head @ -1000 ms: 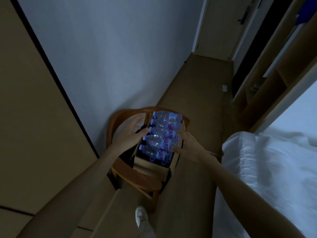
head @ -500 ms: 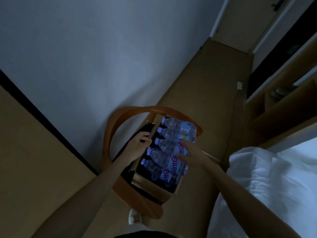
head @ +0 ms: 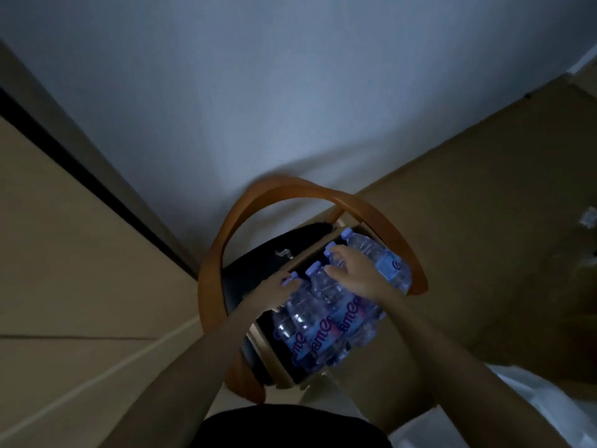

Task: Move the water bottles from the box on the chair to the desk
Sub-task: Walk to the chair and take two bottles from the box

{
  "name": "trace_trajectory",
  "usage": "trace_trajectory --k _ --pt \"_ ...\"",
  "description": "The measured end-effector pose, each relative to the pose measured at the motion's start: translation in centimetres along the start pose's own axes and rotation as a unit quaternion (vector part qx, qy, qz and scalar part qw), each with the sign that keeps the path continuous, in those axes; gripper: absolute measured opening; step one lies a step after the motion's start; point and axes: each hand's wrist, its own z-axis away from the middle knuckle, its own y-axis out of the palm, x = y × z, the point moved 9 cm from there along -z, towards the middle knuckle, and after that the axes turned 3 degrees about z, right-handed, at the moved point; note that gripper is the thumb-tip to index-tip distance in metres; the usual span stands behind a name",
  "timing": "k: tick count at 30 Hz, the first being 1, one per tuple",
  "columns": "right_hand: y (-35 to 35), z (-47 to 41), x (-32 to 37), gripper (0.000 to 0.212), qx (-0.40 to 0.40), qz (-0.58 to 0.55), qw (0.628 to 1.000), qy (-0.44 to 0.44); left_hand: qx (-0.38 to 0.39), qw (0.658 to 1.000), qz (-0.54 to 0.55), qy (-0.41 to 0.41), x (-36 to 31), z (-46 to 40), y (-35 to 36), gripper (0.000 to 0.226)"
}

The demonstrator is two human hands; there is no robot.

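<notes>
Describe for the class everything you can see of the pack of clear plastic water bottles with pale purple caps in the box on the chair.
The pack of clear plastic water bottles lies tilted in an open brown cardboard box on the dark seat of a curved wooden chair. The bottles lie side by side, pale purple caps pointing up-left, with purple lettering across their labels; they look bundled together. The left hand touches a cap at the near end, and the right hand lies over the bottle necks further along. The count is unclear.
</notes>
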Motion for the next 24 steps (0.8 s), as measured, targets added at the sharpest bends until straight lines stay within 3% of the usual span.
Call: trace_trajectory --k 3,7,13,18,24 --pt "0.0 -1.6 -0.1 0.047 0.047 0.018 0.998 -0.044 -0.085 0.996 -0.012 -0.006 0.3 -0.4 0.4 0.026" --pt "0.0 -3.1 -0.6 0.049 0.103 0.048 0.991 -0.077 -0.182 0.983 -0.022 -0.020 0.8 0.6 0.2 0.030" --pt "2.6 -5.5 1.2 0.043 0.171 0.147 0.965 -0.131 -0.228 0.973 0.018 -0.042 2.6 3.7 0.0 0.029" --pt "6.5 -6.9 3.0 0.042 0.201 0.293 0.917 -0.181 -0.265 0.963 -0.028 -0.049 3.7 6.9 0.7 0.027" --pt "9.3 -7.8 2.2 0.043 0.250 0.436 0.845 -0.184 -0.311 0.944 -0.080 -0.069 3.5 9.0 0.5 0.027"
